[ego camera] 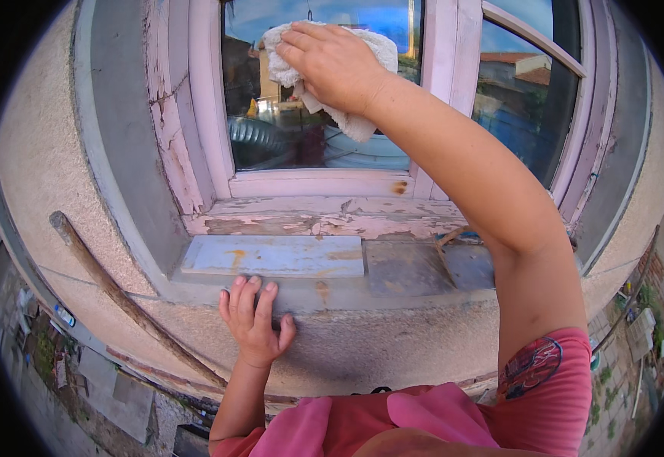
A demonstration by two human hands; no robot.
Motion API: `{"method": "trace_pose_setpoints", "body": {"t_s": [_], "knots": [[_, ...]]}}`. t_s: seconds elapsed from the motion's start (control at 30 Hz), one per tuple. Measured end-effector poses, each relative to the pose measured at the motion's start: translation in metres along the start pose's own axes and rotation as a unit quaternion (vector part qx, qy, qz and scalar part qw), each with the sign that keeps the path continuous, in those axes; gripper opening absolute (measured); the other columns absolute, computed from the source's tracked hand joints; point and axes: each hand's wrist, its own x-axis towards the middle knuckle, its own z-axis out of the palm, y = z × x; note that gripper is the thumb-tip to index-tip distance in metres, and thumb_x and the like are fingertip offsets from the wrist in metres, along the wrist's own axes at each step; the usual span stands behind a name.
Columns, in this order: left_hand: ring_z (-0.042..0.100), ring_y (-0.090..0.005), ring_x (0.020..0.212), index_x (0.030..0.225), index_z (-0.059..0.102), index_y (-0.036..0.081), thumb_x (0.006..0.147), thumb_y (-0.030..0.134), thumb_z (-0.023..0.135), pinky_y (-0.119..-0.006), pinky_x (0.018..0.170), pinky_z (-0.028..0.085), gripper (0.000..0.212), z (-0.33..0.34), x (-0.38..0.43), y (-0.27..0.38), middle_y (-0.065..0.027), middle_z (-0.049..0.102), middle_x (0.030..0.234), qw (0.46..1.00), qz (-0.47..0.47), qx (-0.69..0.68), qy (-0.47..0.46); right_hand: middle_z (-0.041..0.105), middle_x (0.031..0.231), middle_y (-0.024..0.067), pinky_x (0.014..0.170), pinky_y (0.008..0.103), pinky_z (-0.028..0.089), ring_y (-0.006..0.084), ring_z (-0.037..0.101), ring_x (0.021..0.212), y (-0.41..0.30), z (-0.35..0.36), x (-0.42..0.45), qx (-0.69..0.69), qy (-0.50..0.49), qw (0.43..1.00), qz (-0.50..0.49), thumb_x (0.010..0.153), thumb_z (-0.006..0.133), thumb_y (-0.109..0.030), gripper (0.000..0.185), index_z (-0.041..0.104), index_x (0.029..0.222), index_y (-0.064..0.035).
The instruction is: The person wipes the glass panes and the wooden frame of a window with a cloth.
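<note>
My right hand point(335, 65) is raised against the left window pane point(275, 137), its palm on a white terry cloth point(377, 48) pressed to the glass. Part of the cloth hangs below the wrist. The fingers lie close together over it. My left hand point(256, 320) rests with its fingertips on the front edge of the grey window sill point(303, 290), fingers apart and holding nothing. Just beyond those fingertips lies a white stone slab point(275, 255) with rusty stains. The wooden window frame point(320, 184) is pink, and its lower rail point(337, 214) has peeling paint.
Grey tiles point(406, 268) lie on the sill's right part, with a dry stick-like piece point(443, 257) on them. A wooden pole point(132, 303) leans against the rough wall point(35, 143) at left. Another window pane point(515, 103) is at right. Paving and scattered objects lie far below.
</note>
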Motion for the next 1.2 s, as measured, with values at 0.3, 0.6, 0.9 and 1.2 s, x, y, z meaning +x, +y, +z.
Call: {"method": "trace_pose_setpoints", "body": {"t_s": [0.3, 0.6, 0.9, 1.2], "knots": [[0.051, -0.0405, 0.136, 0.131, 0.063, 0.006, 0.09, 0.035, 0.06, -0.055, 0.12, 0.021, 0.051, 0.0, 0.001, 0.003, -0.0191, 0.057, 0.138, 1.0, 0.003, -0.008, -0.005, 0.063, 0.14, 0.0082, 0.113, 0.0405, 0.044, 0.0269, 0.054, 0.136, 0.009, 0.0, -0.014, 0.041, 0.019, 0.999, 0.007, 0.077, 0.074, -0.01, 0.051, 0.066, 0.126, -0.008], [0.05, -0.0403, 0.136, 0.132, 0.062, 0.006, 0.09, 0.036, 0.06, -0.055, 0.12, 0.02, 0.051, 0.002, 0.002, 0.002, -0.0189, 0.057, 0.138, 1.0, 0.007, -0.01, -0.002, 0.067, 0.131, 0.0048, 0.108, 0.0399, 0.046, 0.0261, 0.059, 0.128, 0.026, -0.011, -0.046, 0.095, -0.039, 0.988, -0.112, 0.078, 0.072, -0.006, 0.039, 0.07, 0.117, -0.0114], [0.052, -0.0364, 0.135, 0.131, 0.064, 0.011, 0.088, 0.036, 0.063, -0.054, 0.12, 0.021, 0.051, 0.003, 0.0, 0.0, -0.0152, 0.059, 0.136, 1.0, -0.007, -0.015, 0.013, 0.069, 0.128, 0.0051, 0.107, 0.0398, 0.048, 0.0262, 0.06, 0.126, -0.016, -0.009, -0.084, 0.203, -0.176, 0.942, -0.202, 0.074, 0.072, -0.002, 0.041, 0.069, 0.114, -0.0099], [0.051, -0.0369, 0.136, 0.133, 0.063, 0.01, 0.088, 0.035, 0.064, -0.054, 0.12, 0.02, 0.052, 0.003, 0.0, 0.003, -0.0154, 0.057, 0.138, 1.0, -0.002, -0.015, 0.007, 0.069, 0.11, 0.017, 0.1, 0.0448, 0.05, 0.0373, 0.063, 0.108, 0.058, -0.056, -0.048, 0.06, -0.039, 0.997, 0.037, 0.078, 0.065, -0.007, 0.045, 0.064, 0.122, 0.0019]]}}
